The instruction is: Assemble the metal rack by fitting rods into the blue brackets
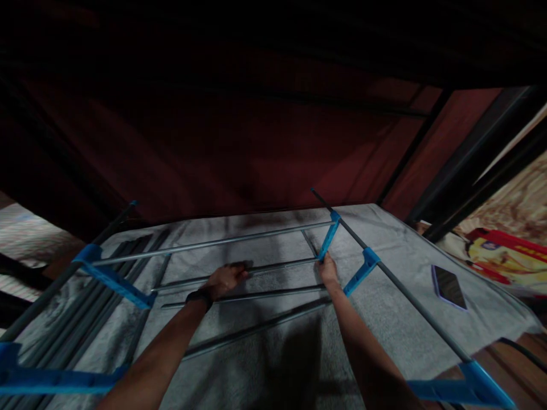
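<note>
A rack frame of grey metal rods and blue plastic connectors lies over a grey blanket (265, 353). My left hand (226, 279), with a dark band on its wrist, is closed around a grey cross rod (277, 266) near its middle. My right hand (328, 270) pinches the right end of that same rod, just under a blue connector (328, 240) on the long right side rod (401, 290). Another cross rod (213, 244) runs above it, from a blue connector on the left (113, 279) to the one on the right.
Several loose grey rods (85, 319) lie on the blanket at the left. A dark phone (448, 286) rests on the blanket at the right. More blue connectors sit at the lower left (51, 381) and lower right (465, 387). A dark red wall (256, 142) rises behind.
</note>
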`<state>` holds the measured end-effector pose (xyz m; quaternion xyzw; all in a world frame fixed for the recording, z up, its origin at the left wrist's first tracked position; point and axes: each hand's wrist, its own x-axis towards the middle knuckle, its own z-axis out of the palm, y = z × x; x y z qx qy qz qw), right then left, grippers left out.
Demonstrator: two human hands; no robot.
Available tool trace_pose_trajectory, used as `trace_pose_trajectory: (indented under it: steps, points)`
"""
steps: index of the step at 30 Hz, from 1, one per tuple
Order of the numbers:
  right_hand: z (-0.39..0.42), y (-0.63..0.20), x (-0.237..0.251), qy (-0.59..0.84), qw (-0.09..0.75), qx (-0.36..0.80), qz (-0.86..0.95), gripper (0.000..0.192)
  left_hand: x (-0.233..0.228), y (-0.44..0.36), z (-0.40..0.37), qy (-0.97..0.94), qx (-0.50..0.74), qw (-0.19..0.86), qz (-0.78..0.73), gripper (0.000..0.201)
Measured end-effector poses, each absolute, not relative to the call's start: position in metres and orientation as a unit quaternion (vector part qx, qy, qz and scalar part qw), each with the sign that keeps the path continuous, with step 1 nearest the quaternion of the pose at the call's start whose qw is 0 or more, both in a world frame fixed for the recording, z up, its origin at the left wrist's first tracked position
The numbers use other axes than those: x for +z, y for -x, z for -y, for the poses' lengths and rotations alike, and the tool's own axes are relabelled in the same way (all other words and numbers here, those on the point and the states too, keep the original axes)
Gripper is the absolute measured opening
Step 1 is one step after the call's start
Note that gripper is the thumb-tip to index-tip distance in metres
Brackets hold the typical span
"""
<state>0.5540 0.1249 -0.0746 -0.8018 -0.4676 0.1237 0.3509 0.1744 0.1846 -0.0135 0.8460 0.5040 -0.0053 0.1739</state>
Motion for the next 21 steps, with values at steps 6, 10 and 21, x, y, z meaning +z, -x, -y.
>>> trace_pose_trajectory:
  steps: [6,10,21]
  points:
    - [-0.124,-0.556,-0.078,0.812,0.318,0.112,0.476,0.051,-0.003,-0.179,-0.203,-0.843,-0.019,0.169,-0.510,0.052]
    - [-0.124,-0.554,-0.074,0.817,0.299,0.112,0.480,0.049,-0.005,-0.179,-0.206,-0.843,-0.002,0.190,-0.503,0.053]
    - [-0.122,-0.547,-0.069,0.825,0.302,0.090,0.469,0.052,0.005,-0.184,-0.195,-0.831,-0.020,0.195,-0.521,0.044]
